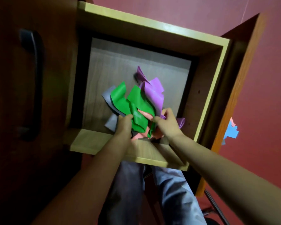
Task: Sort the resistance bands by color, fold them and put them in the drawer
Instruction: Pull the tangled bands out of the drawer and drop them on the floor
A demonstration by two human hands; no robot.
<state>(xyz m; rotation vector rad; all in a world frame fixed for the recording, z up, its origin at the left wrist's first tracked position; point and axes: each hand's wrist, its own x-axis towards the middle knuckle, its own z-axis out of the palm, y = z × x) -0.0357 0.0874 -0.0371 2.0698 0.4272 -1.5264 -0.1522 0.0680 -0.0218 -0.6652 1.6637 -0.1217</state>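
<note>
Far left, on the brown cabinet front (58, 62): one dark handle (31, 83). Next, one pale wooden drawer (152, 30), pulled open, with a grey bottom. Over its near half, one crumpled bundle (136, 103) of bands in four colours: grey band (107, 96) at the left edge, green band (120, 98) in the middle, salmon band (146, 114) peeking through lower down, purple band (154, 93) on the right. No telling how many pieces of each colour in the crumple, nor whether touching the drawer bottom. Two grips on the bundle: left grip (123, 125) clamped round the grey-and-green side, right grip (167, 122) pinched tight on the purple side. Below, two legs (169, 184) in blue jeans. Far right, on the red surface (258, 78) beyond the cabinet side: one small heap of blue band (233, 132), with a sliver of salmon.
</note>
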